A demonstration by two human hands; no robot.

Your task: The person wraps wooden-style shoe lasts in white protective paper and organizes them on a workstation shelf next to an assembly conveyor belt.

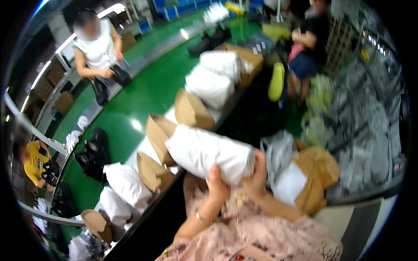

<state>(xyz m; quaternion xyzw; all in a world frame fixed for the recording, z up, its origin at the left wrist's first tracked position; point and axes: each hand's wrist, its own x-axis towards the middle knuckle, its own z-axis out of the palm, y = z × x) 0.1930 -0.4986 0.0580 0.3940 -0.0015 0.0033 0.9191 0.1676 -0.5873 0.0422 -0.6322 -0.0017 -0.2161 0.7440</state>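
Note:
A long bundle wrapped in white paper (209, 152) is held in front of me, tilted down to the right. My left hand (217, 186) grips its near side with the thumb on top, and my right hand (256, 176) closes round its right end. What the paper covers is hidden. Just past its left end stand curled pieces of brown corrugated cardboard (157, 135), and another cardboard piece (191, 109) stands farther along the green bench. A further cardboard piece (151, 172) lies nearer, beside a white wrapped bundle (128, 185).
More white bundles (210, 86) lie by an open carton (250, 61). Black shoes (92, 152) sit on the green bench (152, 93). To my right are brown paper (320, 174) and a bin of grey plastic bags (361, 126). Several people work nearby, one handling a black shoe (119, 75).

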